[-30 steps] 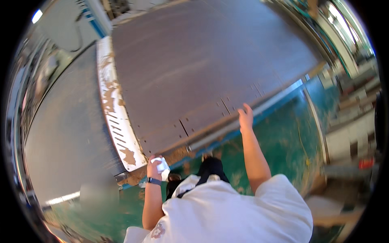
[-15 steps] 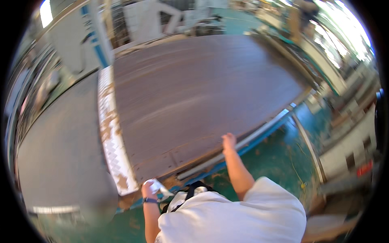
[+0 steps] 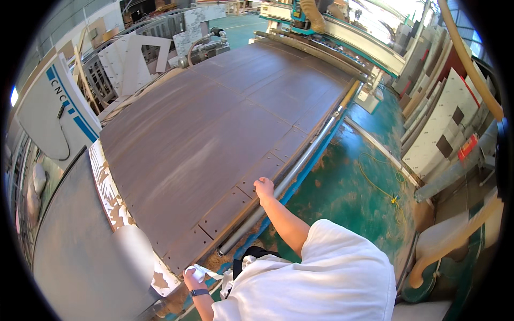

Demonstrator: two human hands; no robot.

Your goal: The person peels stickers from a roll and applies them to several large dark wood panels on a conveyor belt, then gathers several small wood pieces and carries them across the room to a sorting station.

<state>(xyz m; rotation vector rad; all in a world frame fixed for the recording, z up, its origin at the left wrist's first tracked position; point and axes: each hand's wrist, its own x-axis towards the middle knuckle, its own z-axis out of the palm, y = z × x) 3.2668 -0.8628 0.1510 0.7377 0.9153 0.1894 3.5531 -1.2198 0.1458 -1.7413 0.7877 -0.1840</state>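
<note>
Head view: the step in hand seemed to be carrying a white piece (image 3: 197, 274) in the left grip (image 3: 190, 279) at the corner of a machine bed (image 3: 214, 123), the right grip (image 3: 263, 188) at the bed's edge; the next move, by judgement, called for a secure left hold, the loose end clear of the corner.
Machine bed: stretched ahead of both grips, flat, dark brown, with pale rubbed streaks, thin seams, small holes and short slots.
Green floor (image 3: 342, 176): lay right of the right grip, glossy, smudged with brown dust.
Grey surface (image 3: 69, 224): stood left of the left grip, smooth and dull.
Round rail (image 3: 292, 171): ran beside the right grip along the bed, silvery and tubular.
White strip (image 3: 108, 187): lay ahead and left of the left grip, hard-looking, patched brown.
Right grip: fingers curled; whether they touched the bed or pinched anything, I could not tell.
Left grip: closed around the white piece.
White piece: sat in the left grip, compact, with a limp, ribbon-like tail trailing rightward; its material was unclear.
</note>
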